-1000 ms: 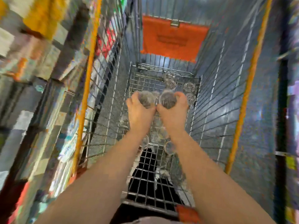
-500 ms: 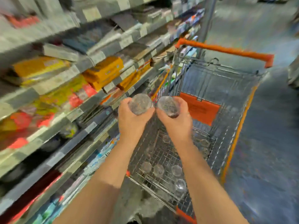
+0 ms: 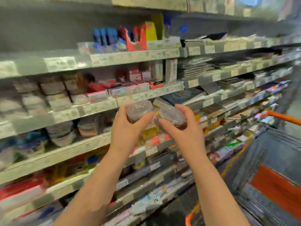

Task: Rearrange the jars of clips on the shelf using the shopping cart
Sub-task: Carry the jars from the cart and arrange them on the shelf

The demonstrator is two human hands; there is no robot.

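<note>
Clear lidded left jar [image 3: 138, 111] and right jar [image 3: 171, 117], tilted and side by side, are held near the shelf [image 3: 97, 108], left of the cart [image 3: 286, 119].

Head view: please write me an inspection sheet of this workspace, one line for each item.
Surface: shelves in tiers, with price strips along the edges.
Job's things: left jar and right jar, both clear, held side by side in front of the shelves; cart at lower right, contents out of view.
Clutter: blurred boxes and packs fill the shelves; their kinds cannot be told.
Grips: left hand holds the left jar; right hand holds the right jar.
Cables: nothing seen.
Surroundings: shop aisle; the picture is blurred.
</note>
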